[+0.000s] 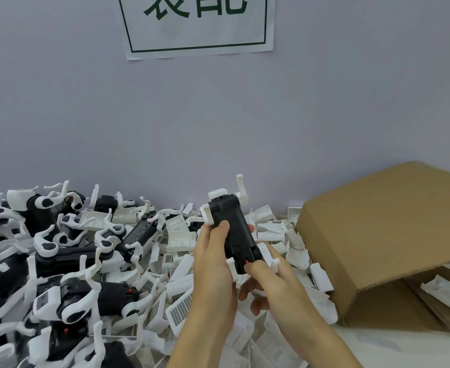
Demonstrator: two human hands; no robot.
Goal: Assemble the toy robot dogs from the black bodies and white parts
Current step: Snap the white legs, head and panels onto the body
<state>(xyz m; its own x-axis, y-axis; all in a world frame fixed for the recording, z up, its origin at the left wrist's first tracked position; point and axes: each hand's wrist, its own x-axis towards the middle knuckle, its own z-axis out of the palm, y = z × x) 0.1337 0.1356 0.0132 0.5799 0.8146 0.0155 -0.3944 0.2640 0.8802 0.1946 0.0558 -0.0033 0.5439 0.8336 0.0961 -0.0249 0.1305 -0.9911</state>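
Black body (234, 229) w/ white legs fitted, held above the counter pile: my left hand (213, 264) fingers clamped on it, right hand (269, 285) pinching its lower end. Dogs (67, 296) done at left; many loose white parts (181, 309) remain.

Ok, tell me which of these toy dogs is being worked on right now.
The black-bodied toy dog held up above the pile, gripped by the left hand and right hand; all the others lie loose on the table.

The held plastic toy dog body (236, 229) was black with white legs and a small red-orange switch. The loose plastic shell parts (181, 309) were white with grey grid patterns. The corrugated cardboard box (383, 235) was plain brown. The white paper sign (197, 25) bore dark green characters and border.
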